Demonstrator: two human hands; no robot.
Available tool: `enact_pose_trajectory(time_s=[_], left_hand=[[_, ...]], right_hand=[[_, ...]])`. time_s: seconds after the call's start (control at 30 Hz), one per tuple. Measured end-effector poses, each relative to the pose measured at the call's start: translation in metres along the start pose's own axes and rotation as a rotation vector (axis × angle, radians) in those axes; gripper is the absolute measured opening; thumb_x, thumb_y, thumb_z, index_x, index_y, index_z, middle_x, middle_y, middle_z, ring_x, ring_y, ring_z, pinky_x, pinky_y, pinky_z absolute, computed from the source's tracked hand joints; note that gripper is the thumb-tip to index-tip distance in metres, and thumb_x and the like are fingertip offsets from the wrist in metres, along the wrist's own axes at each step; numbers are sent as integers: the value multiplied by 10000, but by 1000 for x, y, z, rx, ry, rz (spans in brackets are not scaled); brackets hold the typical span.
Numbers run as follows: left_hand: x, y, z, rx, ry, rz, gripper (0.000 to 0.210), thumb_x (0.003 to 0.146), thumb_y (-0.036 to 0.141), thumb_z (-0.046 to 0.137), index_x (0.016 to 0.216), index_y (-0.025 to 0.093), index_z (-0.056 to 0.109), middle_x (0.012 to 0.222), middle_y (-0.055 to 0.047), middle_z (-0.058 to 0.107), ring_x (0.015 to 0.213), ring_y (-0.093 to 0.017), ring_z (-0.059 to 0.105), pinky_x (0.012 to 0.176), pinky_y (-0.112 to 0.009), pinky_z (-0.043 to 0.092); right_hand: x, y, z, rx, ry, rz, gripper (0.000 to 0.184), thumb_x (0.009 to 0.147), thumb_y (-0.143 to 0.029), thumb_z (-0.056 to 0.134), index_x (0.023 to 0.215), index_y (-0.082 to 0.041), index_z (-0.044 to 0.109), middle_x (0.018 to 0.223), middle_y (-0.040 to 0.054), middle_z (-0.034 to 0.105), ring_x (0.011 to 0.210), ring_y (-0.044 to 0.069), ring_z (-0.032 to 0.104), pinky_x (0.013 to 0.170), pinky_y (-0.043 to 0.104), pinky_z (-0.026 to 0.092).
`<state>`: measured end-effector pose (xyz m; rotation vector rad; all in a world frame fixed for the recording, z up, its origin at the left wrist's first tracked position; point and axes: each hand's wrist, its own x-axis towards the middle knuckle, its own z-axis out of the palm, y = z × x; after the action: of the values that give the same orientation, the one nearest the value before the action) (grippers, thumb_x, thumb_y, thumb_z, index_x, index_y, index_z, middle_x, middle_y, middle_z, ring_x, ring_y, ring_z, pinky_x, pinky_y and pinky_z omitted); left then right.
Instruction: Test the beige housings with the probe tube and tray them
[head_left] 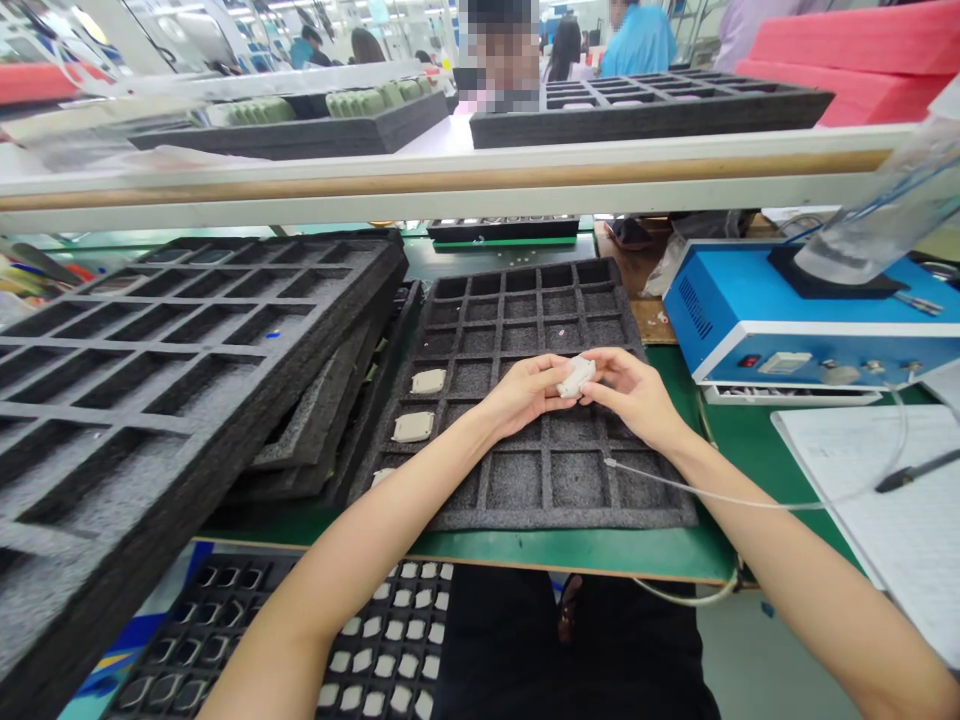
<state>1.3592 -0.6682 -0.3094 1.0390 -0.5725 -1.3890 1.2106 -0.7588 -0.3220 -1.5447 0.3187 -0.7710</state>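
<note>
Between my two hands is a small off-white plastic casing (576, 378), held above the black foam tray (517, 512). My left hand (529, 393) pinches it from the left, and my right hand (630, 393) grips its right side with thumb and fingers. Inside the tray's left column sit similar beige casings, one farther back (428, 381) and another nearer (412, 427); a third is partly hidden by my left forearm. A thin clear tube with a small tip (611, 463) lies across the tray's right side and passes by my right forearm.
Stacked foam trays (225, 330) rise at the left. At the right stands a blue machine (810, 320) with a clear cylinder on top, beside papers (885, 500). A shelf (450, 185) with more trays crosses the back. Below the table edge, a tray of pale parts (386, 640) shows.
</note>
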Motion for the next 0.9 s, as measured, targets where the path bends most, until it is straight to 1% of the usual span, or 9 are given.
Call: enact_pose_trajectory(time_s=[0.07, 0.17, 0.23, 0.3, 0.4, 0.53, 0.7, 0.8, 0.9], left_hand=[[0, 0, 1, -17, -22, 5, 224, 740, 240, 788, 824, 123, 616, 704, 0, 668, 606, -88, 647, 588, -188, 538], [0, -1, 1, -39, -67, 5, 309, 671, 269, 840, 826, 126, 615, 752, -1, 676, 636, -91, 648, 625, -211, 549], [1, -3, 0, -43, -97, -6, 361, 632, 284, 865, 850, 114, 633, 783, -14, 682, 667, -98, 650, 670, -233, 555], [2, -5, -2, -41, -118, -17, 400, 616, 291, 876, 891, 105, 652, 811, -29, 689, 695, -103, 652, 722, -261, 557], [4, -8, -4, -36, -121, -28, 465, 573, 308, 897, 923, 108, 666, 839, -39, 696, 711, -109, 651, 746, -279, 555], [5, -9, -3, -28, -78, -23, 519, 497, 347, 923, 879, 111, 664, 836, -37, 694, 710, -113, 655, 691, -245, 556], [8, -9, 1, 7, -34, 49, 463, 523, 359, 909, 797, 127, 617, 816, -3, 685, 691, -93, 647, 664, -218, 559], [7, -9, 2, 64, -38, 110, 441, 531, 346, 905, 746, 132, 585, 755, 12, 678, 671, -89, 642, 669, -219, 565], [3, -8, 3, 141, -53, 163, 454, 499, 332, 915, 707, 137, 562, 728, 23, 673, 647, -90, 639, 623, -204, 560]], right_hand=[[0, 1, 1, 39, 9, 26, 432, 657, -343, 827, 1025, -201, 651, 942, 39, 706, 894, 171, 670, 822, 324, 580], [-2, 1, 1, 102, -3, 68, 440, 667, -332, 821, 1069, -225, 674, 1141, 51, 701, 1093, 202, 642, 1012, 375, 502], [-4, 0, 1, 146, -15, 96, 455, 677, -324, 812, 1103, -236, 679, 1221, 56, 677, 1156, 221, 620, 1062, 407, 462], [-6, -1, 1, 183, -20, 116, 458, 676, -303, 810, 1113, -239, 688, 1228, 58, 677, 1164, 231, 619, 1073, 422, 449], [-8, 0, 1, 210, -14, 135, 459, 660, -275, 817, 1102, -233, 700, 1186, 59, 698, 1135, 234, 636, 1061, 419, 455], [-6, 2, 0, 198, -5, 137, 481, 653, -293, 813, 1113, -220, 692, 1206, 70, 687, 1156, 243, 622, 1059, 423, 453], [1, 3, 1, 123, 14, 83, 479, 651, -333, 777, 1100, -201, 678, 1178, 77, 694, 1125, 239, 632, 1045, 409, 452], [-1, 1, 7, -57, 135, 56, 406, 654, -378, 746, 994, -162, 694, 1045, 85, 725, 973, 233, 671, 918, 370, 514], [-14, -5, 17, -296, 196, 94, 314, 723, -448, 682, 751, -135, 683, 769, 53, 713, 774, 205, 653, 728, 311, 524]])
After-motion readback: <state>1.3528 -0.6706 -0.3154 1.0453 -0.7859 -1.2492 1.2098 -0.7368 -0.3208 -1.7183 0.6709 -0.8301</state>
